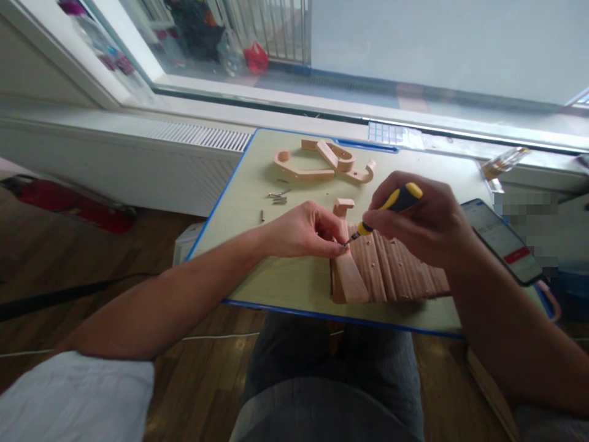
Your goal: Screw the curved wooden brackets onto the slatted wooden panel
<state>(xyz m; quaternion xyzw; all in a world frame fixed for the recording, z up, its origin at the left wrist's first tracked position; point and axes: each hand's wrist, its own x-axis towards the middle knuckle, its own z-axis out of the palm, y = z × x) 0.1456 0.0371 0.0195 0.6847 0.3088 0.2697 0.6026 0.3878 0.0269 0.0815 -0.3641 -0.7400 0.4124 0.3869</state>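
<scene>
My right hand [418,215] is wrapped around the yellow and black handle of a screwdriver [365,228], which slants down to the left. Its tip meets the pinched thumb and fingers of my left hand [304,230], around a small screw that is mostly hidden by the fingertips. Beneath them lies a pale wooden piece [352,279] with a hooked upper end, set against the left end of a brown ridged slatted panel [389,267]. Small holes or screw heads dot the panel. My right wrist covers the panel's right end.
Curved wooden pieces [304,174] lie at the back of the blue-edged table [257,279]. Several loose screws [278,200] and a small peg [262,215] are left of them, nearer me. A phone [501,239] rests at the right edge. A radiator [197,135] stands behind, under the window.
</scene>
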